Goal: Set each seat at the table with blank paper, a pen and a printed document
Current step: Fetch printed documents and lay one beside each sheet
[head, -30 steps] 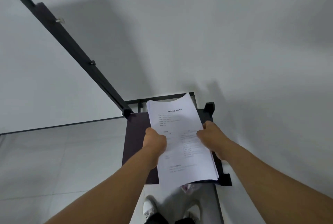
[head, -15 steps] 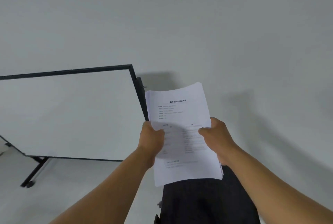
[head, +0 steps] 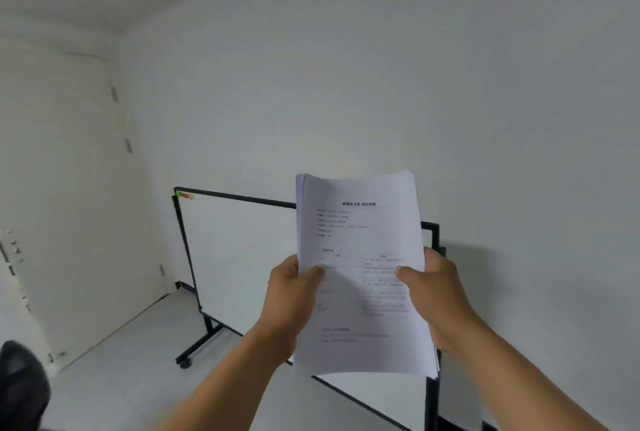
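Note:
A stack of printed documents (head: 360, 240), white sheets with black text, is held upright in front of me at chest height. My left hand (head: 291, 292) grips the stack's left edge, thumb on the top sheet. My right hand (head: 433, 288) grips the right edge the same way. No table, seat, pen or blank paper is in view.
A black-framed whiteboard on wheels (head: 239, 250) stands behind the papers against the white wall (head: 381, 67). A pale door (head: 69, 188) is at the left. A dark object (head: 20, 389) shows at the bottom left corner, above grey floor (head: 121, 378).
The view has swung up and left: the whiteboard now stands upright behind the papers and a door has come into view. Both hands keep the same hold on the stack.

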`<state>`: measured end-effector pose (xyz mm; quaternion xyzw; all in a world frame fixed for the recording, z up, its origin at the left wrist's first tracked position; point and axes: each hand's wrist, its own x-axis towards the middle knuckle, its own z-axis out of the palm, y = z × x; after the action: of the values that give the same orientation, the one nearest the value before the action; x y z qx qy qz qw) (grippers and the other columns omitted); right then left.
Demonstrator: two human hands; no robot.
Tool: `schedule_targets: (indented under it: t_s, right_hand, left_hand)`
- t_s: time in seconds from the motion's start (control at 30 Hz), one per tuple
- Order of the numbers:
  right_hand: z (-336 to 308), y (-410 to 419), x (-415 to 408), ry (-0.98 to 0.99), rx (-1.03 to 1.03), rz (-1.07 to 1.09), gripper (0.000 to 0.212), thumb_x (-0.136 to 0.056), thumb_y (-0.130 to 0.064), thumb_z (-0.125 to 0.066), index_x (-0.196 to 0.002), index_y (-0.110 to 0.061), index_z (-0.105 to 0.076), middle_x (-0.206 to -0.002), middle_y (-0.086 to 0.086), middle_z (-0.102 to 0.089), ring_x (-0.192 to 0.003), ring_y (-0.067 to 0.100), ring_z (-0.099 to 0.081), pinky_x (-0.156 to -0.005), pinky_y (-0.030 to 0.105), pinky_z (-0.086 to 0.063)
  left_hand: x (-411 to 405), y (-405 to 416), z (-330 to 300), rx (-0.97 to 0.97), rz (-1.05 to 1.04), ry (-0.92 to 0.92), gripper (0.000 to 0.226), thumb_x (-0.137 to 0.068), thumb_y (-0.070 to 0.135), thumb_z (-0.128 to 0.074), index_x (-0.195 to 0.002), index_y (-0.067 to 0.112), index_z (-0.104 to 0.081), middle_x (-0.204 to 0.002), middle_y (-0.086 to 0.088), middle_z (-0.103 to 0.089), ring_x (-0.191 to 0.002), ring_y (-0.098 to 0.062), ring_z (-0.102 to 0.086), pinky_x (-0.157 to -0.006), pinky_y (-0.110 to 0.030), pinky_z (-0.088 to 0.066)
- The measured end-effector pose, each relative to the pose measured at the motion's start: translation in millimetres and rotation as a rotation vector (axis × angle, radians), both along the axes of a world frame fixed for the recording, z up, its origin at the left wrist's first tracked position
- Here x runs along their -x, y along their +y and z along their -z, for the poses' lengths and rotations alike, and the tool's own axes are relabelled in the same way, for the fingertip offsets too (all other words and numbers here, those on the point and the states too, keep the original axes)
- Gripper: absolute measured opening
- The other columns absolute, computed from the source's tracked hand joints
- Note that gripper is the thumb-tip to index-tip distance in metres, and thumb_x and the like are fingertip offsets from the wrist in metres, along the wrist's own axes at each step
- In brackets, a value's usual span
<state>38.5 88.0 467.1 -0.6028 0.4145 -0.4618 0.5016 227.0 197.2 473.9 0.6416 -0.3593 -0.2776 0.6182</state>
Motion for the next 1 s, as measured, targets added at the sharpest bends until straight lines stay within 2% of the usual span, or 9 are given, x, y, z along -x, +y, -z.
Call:
schedule_targets:
  t_s: [0.07, 0.2, 0.33, 0.53, 0.63, 0.77, 1.0]
  right_hand:
    - [-15.1, 21.9, -38.0, -0.007, 0.034, -0.066, 0.026, -0.099, -0.002, -0.059, -0.107, -0.022, -0.074, -0.097, -0.014, -0.082, -0.097, 0.020, -0.079, -0.087, 0.041, -0.067]
    - [-36.3, 64.2, -106.8, 0.005, 0.093, -0.173, 0.020, -0.098, -0.005, -0.060, -0.104, -0.019, -0.073, -0.094, -0.010, -0.082, -0.092, 0.023, -0.079, -0.085, 0.049, -0.067]
    - [-54.1, 102.5, -163.5, -0.017, 0.132, -0.284, 0.020, -0.099, -0.006, -0.059, -0.105, -0.020, -0.072, -0.094, -0.011, -0.082, -0.089, 0.020, -0.080, -0.085, 0.049, -0.068]
    - [-69.9, 123.5, -223.8, -0.046, 0.142, -0.416, 0.018, -0.098, -0.007, -0.059, -0.104, -0.018, -0.072, -0.097, -0.005, -0.082, -0.092, 0.028, -0.080, -0.085, 0.058, -0.066]
    - [-73.4, 121.8, -243.3, -0.069, 0.134, -0.475, 0.019, -0.098, -0.006, -0.059, -0.105, -0.017, -0.072, -0.098, -0.002, -0.083, -0.092, 0.030, -0.080, -0.084, 0.061, -0.066]
    - [-77.4, 104.4, -270.3, -0.094, 0.133, -0.559, 0.018, -0.098, -0.005, -0.061, -0.105, -0.016, -0.074, -0.099, 0.001, -0.083, -0.091, 0.032, -0.080, -0.083, 0.062, -0.066]
    - [-78.3, 45.6, -307.1, -0.124, 0.162, -0.679, 0.018, -0.103, -0.004, -0.063, -0.107, -0.016, -0.075, -0.097, -0.002, -0.083, -0.087, 0.025, -0.081, -0.076, 0.047, -0.068]
  left_hand:
    - [-32.6, 28.3, -11.4, 0.027, -0.063, -0.004, 0.016, -0.105, 0.016, -0.060, -0.109, 0.016, -0.076, -0.101, -0.009, -0.082, -0.093, -0.033, -0.080, -0.069, -0.038, -0.067]
    - [-88.6, 84.7, -25.7, 0.077, -0.196, -0.010, 0.015, -0.106, 0.014, -0.059, -0.110, 0.011, -0.072, -0.101, -0.015, -0.080, -0.088, -0.033, -0.079, -0.061, -0.030, -0.062]
    - [-133.9, 132.5, -39.5, 0.116, -0.330, -0.059, 0.014, -0.106, 0.011, -0.059, -0.106, 0.008, -0.073, -0.101, -0.019, -0.080, -0.086, -0.035, -0.079, -0.066, -0.038, -0.065]
    - [-171.5, 174.5, -58.2, 0.172, -0.449, -0.115, 0.019, -0.107, 0.007, -0.056, -0.104, 0.012, -0.075, -0.089, -0.006, -0.080, -0.069, -0.016, -0.073, -0.055, -0.026, -0.060]
    - [-181.5, 180.9, -63.4, 0.171, -0.496, -0.124, 0.022, -0.109, 0.009, -0.055, -0.107, 0.016, -0.076, -0.091, -0.004, -0.081, -0.071, -0.016, -0.074, -0.053, -0.022, -0.057]
    - [-195.5, 176.6, -69.4, 0.185, -0.561, -0.150, 0.022, -0.111, 0.012, -0.055, -0.110, 0.018, -0.076, -0.094, -0.002, -0.083, -0.074, -0.015, -0.078, -0.058, -0.023, -0.059]
    - [-212.5, 131.1, -73.5, 0.196, -0.652, -0.188, 0.025, -0.111, 0.009, -0.053, -0.110, 0.017, -0.076, -0.090, 0.005, -0.083, -0.073, -0.010, -0.078, -0.060, -0.024, -0.061]
